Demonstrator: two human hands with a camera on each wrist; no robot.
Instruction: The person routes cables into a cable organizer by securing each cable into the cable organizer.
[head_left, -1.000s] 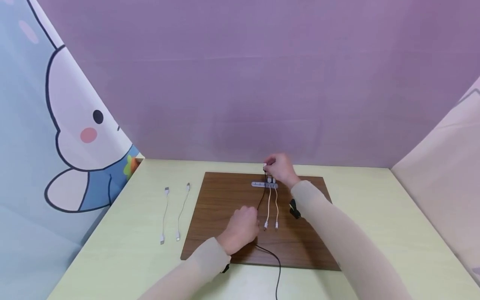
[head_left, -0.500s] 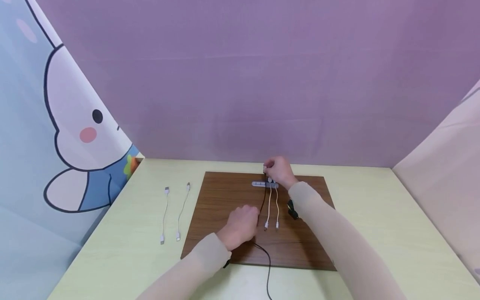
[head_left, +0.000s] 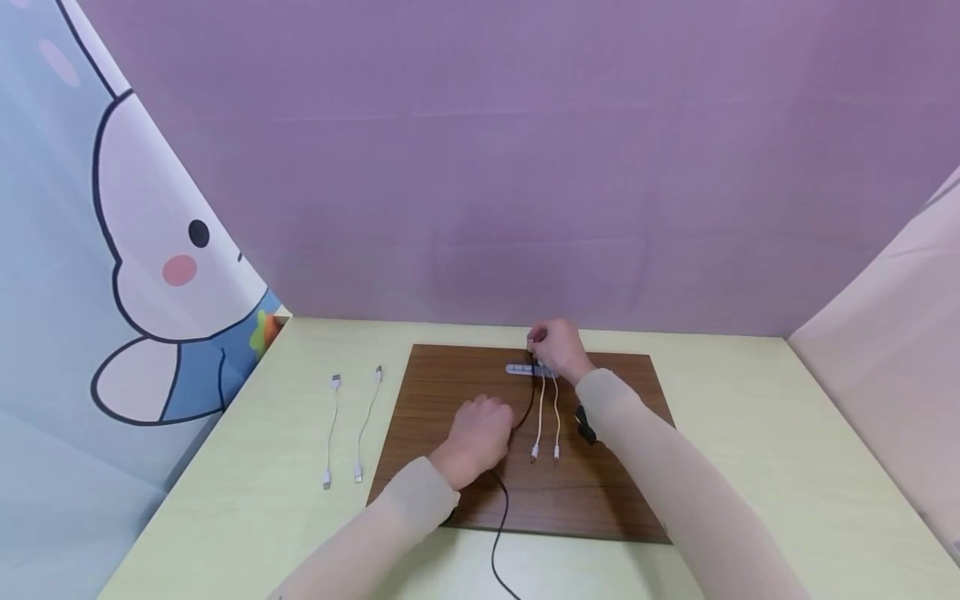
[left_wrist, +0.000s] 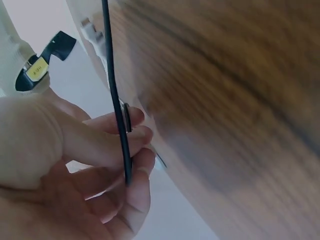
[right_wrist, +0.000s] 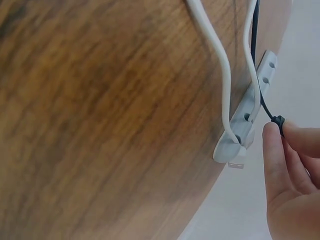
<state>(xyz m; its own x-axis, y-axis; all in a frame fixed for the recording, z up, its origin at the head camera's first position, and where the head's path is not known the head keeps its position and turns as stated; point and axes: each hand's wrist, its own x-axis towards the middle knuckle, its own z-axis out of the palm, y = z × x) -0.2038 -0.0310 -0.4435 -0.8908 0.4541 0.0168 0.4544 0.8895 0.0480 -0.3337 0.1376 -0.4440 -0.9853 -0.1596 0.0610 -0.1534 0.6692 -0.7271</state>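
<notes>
One black cable [left_wrist: 114, 90]: it runs over the brown wooden board [head_left: 431, 408], from the far edge to the near one; further on, the bottom of the head view cuts it off.
Its long axis: mainly from far to near, not straight, curving in several places.
Black plug [right_wrist: 278, 123]: it is just beyond the grey cable clip [right_wrist: 240, 119], mostly covered by fingertips; it seems to point to the far side, but its front is too small to make out.
Right hand [head_left: 558, 346]: it pinches this plug between thumb and finger, and in the head view covers part of the clip.
Left hand [head_left: 480, 429]: its fingers are curled around the black cable; from above, the held portion is hidden.
Clip slots: the black cable passes close to them; whether it sits inside one, I cannot tell.
White cables [head_left: 539, 417]: two are in the clip, lower ends pointing to the near side.
Loose white cables [head_left: 332, 429]: two lie left of the board on the pale table [head_left: 750, 433].
</notes>
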